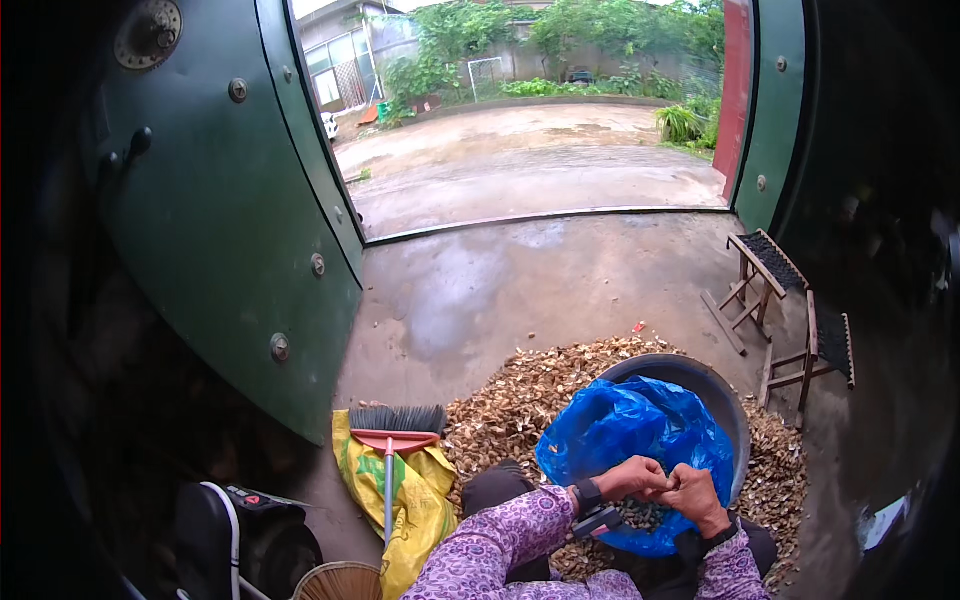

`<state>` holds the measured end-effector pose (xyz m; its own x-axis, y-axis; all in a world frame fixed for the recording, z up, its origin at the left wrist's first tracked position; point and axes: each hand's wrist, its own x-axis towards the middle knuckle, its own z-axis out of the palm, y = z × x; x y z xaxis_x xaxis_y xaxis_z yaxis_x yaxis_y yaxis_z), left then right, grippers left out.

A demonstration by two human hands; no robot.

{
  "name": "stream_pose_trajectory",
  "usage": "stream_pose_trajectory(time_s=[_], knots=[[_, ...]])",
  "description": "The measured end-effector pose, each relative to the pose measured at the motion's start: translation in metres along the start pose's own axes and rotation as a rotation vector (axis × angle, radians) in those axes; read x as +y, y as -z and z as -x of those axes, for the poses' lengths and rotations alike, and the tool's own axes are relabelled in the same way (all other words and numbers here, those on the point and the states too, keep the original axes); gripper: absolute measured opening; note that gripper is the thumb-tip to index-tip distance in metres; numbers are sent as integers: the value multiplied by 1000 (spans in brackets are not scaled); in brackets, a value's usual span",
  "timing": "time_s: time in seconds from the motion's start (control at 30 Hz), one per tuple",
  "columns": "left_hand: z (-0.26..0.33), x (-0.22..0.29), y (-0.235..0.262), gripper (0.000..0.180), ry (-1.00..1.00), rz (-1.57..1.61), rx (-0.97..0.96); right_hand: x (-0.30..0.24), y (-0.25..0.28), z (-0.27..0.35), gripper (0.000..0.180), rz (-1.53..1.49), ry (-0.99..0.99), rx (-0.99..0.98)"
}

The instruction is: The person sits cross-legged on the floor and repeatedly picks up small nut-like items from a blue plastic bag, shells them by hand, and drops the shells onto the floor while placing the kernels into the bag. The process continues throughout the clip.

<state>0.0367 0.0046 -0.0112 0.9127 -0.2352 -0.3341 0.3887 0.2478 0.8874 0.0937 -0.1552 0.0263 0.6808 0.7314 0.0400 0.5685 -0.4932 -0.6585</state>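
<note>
1. Small brown piece (pixel 668 487), pinched between both hands, sits just above the blue plastic bag (pixel 630 430). It is too small for me to tell what kind of thing it is.
2. Left hand (pixel 632 478): fingers closed narrow on the piece, wrist carrying a dark band with a small black device below it. Right hand (pixel 697 497): also curled tight on the same piece, fingertips meeting the left's.
3. Landmark: grey round basin (pixel 735 410), lined by the blue bag. Both hands hover over its near rim. Loose brown bits show inside the bag just below the hands.
4. Heap of brown husk-like scraps (pixel 520 395) spreads on the concrete floor (pixel 520 290) around the basin, mostly on its left and far side.
5. Left of the basin: red-headed broom (pixel 395 432) lying on a yellow sack (pixel 415 500). Right of the basin: two low wooden stools (pixel 790 310), one tipped.
6. Beyond the basin: green door (pixel 230 250) stands open onto a wet yard.
7. Risk, my judgement: the piece is tiny and held at the fingertips only, so a slip could drop it into the scrap heap, where it would be hard to find.
8. Risk: the bag is loose and bunched, so a snagged hand might drag it off the rim and spill the contents.
</note>
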Motion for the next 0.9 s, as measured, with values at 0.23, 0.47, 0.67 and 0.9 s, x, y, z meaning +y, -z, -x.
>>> stream_pose_trajectory(time_s=[0.23, 0.47, 0.67, 0.9], knots=[[2, -4, -6, 16, 66, 283, -85, -8, 3, 6, 32, -206, -68, 4], [-3, 5, 3, 13, -90, 457, -84, 6, 17, 0, 17, -704, -116, 27], [-6, 16, -2, 11, -31, 530, -36, 5, 18, 1, 17, -909, -212, -11], [-7, 14, -9, 10, -41, 494, -55, 10, 11, 8, 15, -878, -195, 30]])
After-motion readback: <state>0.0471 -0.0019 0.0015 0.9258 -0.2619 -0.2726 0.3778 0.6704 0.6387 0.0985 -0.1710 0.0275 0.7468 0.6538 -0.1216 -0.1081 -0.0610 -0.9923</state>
